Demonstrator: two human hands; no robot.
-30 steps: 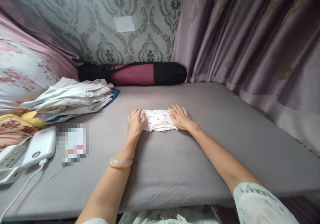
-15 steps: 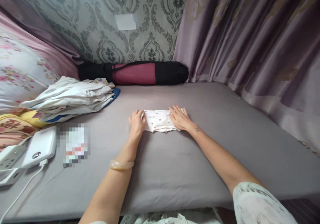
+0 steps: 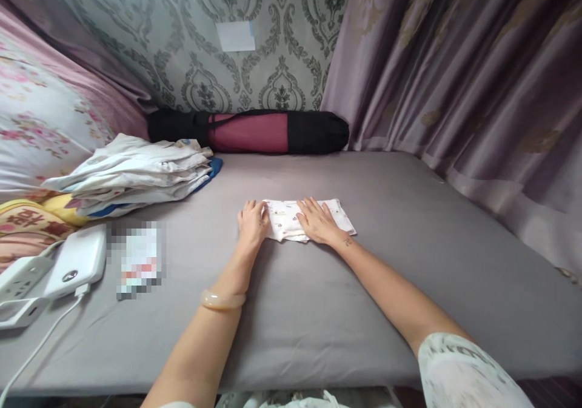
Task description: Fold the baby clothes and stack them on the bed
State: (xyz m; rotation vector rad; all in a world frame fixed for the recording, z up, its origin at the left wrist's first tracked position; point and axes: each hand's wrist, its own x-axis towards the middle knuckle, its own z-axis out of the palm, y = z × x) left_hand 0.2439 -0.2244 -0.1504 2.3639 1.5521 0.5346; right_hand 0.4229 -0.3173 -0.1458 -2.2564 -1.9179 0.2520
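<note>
A folded white garment (image 3: 285,217) with a small scattered print lies flat on the grey sheet, in the middle of the head view. My left hand (image 3: 253,221) rests over its left end, fingers slightly bent and apart, with the thumb side touching the fabric. Spread flat on top, right of the garment's middle, is my right hand (image 3: 319,221). The right end of the folded garment shows beyond that hand. What lies under both palms is hidden.
A pile of clothes (image 3: 140,174) sits at the left, near a white power bank (image 3: 77,259) with a cable and a power strip (image 3: 22,277). Along the back wall lies a long black and maroon bag (image 3: 250,133). Curtains (image 3: 436,62) hang at the right.
My right hand has slid left along the garment, uncovering its right end. My left hand stays at the left end. The view has shifted slightly.
</note>
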